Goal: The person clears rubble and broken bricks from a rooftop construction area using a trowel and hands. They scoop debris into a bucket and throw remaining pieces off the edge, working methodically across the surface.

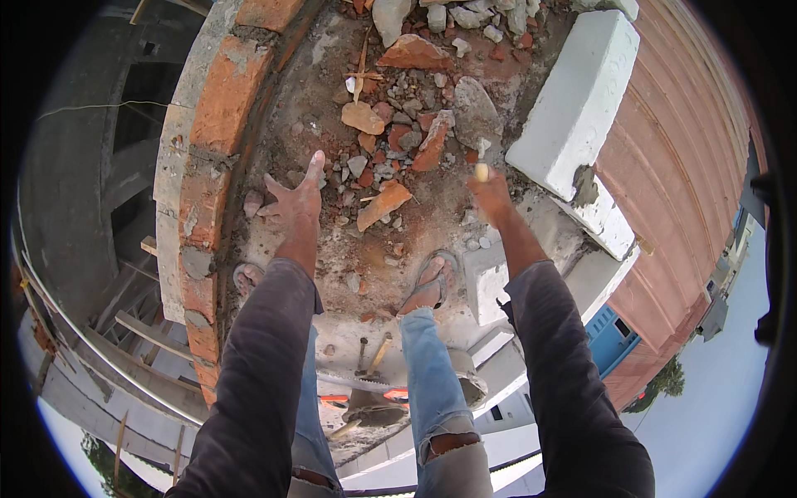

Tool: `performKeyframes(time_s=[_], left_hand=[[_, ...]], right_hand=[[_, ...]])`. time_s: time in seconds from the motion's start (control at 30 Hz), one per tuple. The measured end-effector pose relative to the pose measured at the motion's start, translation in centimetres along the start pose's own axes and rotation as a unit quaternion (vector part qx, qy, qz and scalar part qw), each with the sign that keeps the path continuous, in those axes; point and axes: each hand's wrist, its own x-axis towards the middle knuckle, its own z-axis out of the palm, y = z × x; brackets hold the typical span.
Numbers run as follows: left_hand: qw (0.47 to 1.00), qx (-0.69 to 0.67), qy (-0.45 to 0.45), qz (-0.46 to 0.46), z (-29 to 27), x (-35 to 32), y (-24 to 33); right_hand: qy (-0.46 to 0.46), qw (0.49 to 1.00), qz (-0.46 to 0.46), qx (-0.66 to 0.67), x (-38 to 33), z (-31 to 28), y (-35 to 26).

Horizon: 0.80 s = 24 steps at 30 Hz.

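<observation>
My right hand (pixel 492 199) is wrapped round the pale handle of a mason's trowel (pixel 476 114). The trowel's grey, dusty blade points away from me over the dirt, at the right edge of a heap of rubble (pixel 398 133). My left hand (pixel 297 203) is open and holds nothing, fingers spread above the ground between the brick wall and the rubble. Just right of it lies an orange broken brick piece (pixel 383 205). Another brick shard (pixel 433 141) sits between the heap and the trowel.
A curved brick wall (pixel 217 100) with mortar joints borders the left, with a drop beyond. White blocks (pixel 577 91) line the right edge, beside a pink ribbed surface (pixel 689 166). Near my legs lie a hammer (pixel 380 354), a saw (pixel 353 380) and a grey container (pixel 375 408).
</observation>
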Motion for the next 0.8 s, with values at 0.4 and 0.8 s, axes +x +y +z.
performKeyframes(time_s=[0.4,0.8], left_hand=[[0.943,0.157,-0.090,0.278,5.2,-8.3,3.6],[0.920,0.234,-0.163,0.268,3.5,-7.3,5.7]], right_hand=[[0.097,0.993,-0.041,0.061,-1.6,3.6,2.5],[-0.169,0.981,-0.072,-0.057,-7.3,11.8,1.6]])
